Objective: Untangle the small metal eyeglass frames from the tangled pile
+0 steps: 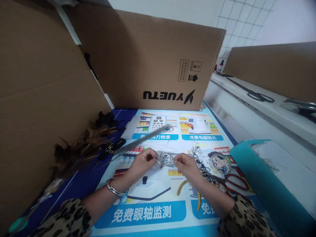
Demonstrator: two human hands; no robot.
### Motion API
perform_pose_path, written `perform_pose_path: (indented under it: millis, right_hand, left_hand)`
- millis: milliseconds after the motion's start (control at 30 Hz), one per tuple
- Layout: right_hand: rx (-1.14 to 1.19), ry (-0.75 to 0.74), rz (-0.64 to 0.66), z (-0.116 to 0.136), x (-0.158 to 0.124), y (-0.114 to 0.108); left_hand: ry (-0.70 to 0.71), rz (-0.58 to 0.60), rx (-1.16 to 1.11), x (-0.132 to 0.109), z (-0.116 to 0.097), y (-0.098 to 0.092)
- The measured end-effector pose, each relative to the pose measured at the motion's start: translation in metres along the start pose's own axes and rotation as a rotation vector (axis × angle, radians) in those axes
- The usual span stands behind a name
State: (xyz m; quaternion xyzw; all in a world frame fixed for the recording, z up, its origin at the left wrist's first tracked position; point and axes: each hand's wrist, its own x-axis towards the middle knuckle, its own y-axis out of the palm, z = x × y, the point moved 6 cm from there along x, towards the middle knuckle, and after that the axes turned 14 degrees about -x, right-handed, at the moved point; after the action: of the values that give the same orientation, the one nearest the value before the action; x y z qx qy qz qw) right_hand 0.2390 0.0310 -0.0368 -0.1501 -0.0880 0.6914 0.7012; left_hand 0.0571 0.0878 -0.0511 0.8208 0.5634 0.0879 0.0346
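Bottom edge: leopard-print sleeves in both lower corners, bracelet (115, 188) on the left wrist. Yellow-handled pliers (199, 200) lie at lower right of centre, partly behind the right forearm.

Mid-frame: left hand (142, 163) and right hand (189, 167) face each other, thumb and forefinger of each closed in a pinch. Both appear to grip the wire cluster (163, 159), which sits at frame centre, between the fingertips. Key relation: cluster spans the gap, long axis roughly left to right; its denser part is at the left fingertips, so the left hand is nearer. Strands too fine to assign a pointing end. Whether both pinches share one strand: cannot tell.

Right of centre: loose wire loops (197, 152) just beyond the right hand; red-handled scissors (237, 182) farther right.

Beyond the left hand: straight wire bundle (143, 140) on the table (209, 145), long axis slanting from left of centre toward upper right. Farther back, cardboard box (148, 59) across the upper frame.
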Motion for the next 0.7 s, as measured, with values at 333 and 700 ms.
perform_pose_path:
  millis: [333, 700]
  right_hand:
    - [-0.095, -0.052, -0.069, 0.0003, -0.0062, -0.0025]
    - [-0.089, -0.03, 0.008, 0.0027, -0.0089, 0.0036]
  left_hand:
    - [0.02, 0.009, 0.011, -0.0017, 0.0009, 0.0009]
    - [0.024, 0.028, 0.043, -0.0037, -0.0024, 0.0029]
